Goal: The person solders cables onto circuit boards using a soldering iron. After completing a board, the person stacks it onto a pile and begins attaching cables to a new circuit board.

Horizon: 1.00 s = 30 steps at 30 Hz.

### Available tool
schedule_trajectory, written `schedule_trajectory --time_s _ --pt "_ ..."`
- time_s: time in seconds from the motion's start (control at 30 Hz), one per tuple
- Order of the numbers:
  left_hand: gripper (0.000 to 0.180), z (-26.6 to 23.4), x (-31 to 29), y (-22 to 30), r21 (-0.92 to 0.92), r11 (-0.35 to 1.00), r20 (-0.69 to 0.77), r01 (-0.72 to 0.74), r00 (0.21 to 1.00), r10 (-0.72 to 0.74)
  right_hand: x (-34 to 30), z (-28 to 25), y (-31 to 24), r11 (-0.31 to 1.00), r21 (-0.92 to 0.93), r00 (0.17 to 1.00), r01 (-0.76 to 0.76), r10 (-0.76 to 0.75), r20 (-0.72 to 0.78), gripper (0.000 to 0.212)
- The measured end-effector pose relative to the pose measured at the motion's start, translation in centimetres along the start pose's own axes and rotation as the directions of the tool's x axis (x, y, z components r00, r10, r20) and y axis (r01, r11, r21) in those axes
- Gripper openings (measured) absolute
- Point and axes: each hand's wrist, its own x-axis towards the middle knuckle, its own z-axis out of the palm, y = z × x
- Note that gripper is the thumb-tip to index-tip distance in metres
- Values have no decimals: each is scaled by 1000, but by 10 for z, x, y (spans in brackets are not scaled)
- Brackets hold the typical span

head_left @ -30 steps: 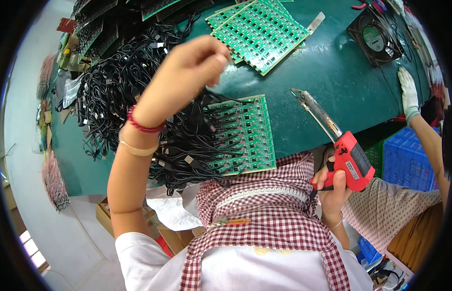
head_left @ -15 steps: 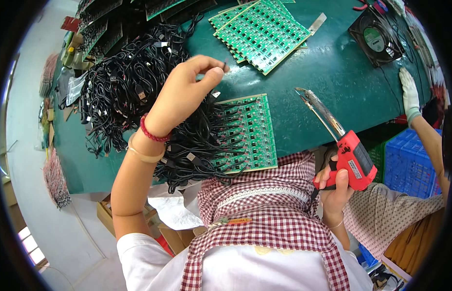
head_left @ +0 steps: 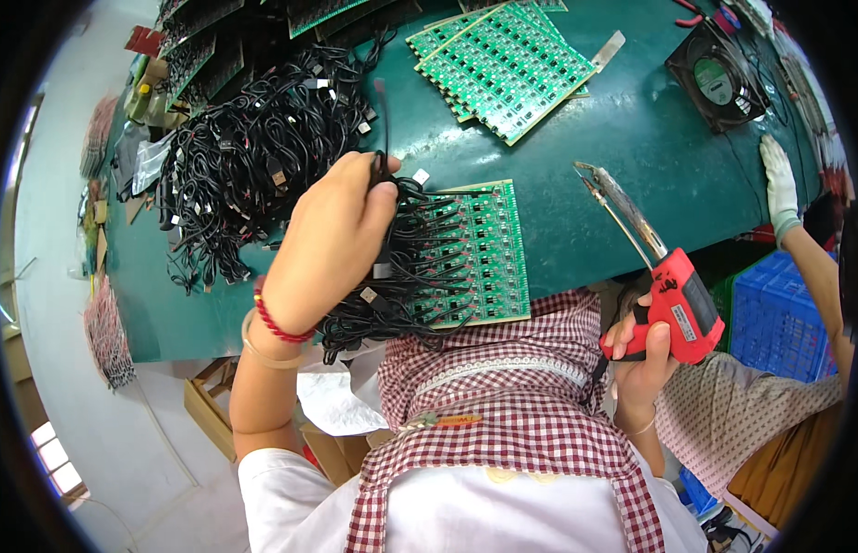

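Observation:
My left hand (head_left: 332,230), with thumb and fingers pinched, grips a black cable (head_left: 385,138); a dark, blurred length of it sticks up beyond the fingers. It hovers over the left side of a green circuit board panel (head_left: 496,249). Black cables with USB plugs (head_left: 369,297) run from the panel's rows to the left, bunched under that hand. On the right, my right hand (head_left: 643,361) is wrapped round the handle of a red soldering gun (head_left: 682,309). Its long metal tip (head_left: 622,203) points up and left, apart from the panel.
A big heap of black USB cables (head_left: 254,157) covers the table's left side. Stacked green panels (head_left: 507,69) lie at the back, with a black fan (head_left: 715,78) to their right. Another person's gloved hand (head_left: 779,180) rests at the right edge, above a blue crate (head_left: 784,309).
My left hand has come down and nearer from above the panel, and a cable now stands up from its pinch. My right hand with the soldering gun has barely shifted.

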Motion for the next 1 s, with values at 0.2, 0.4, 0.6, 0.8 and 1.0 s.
schedule_trajectory --time_s 0.2,0.4,0.6,0.8,1.0 --pt "34 -7 -4 -2 -515 777 307 362 924 -227 -1 -2 2 1000 3 999 -12 12 -41 39" --pt "33 -3 -3 -8 -507 808 225 301 951 -213 0 -2 2 1000 3 1000 3 -3 -8 39" --pt "30 -5 2 -21 -574 730 401 371 905 -144 -1 -1 1 1000 0 1000 14 -14 -12 39" --pt "26 0 3 -18 -537 786 351 306 928 -122 -3 -3 -2 997 70 999 -31 32 -22 36" --pt "23 -2 8 -9 -487 790 351 372 912 -212 -2 -3 -1 997 75 999 -25 28 -40 36"
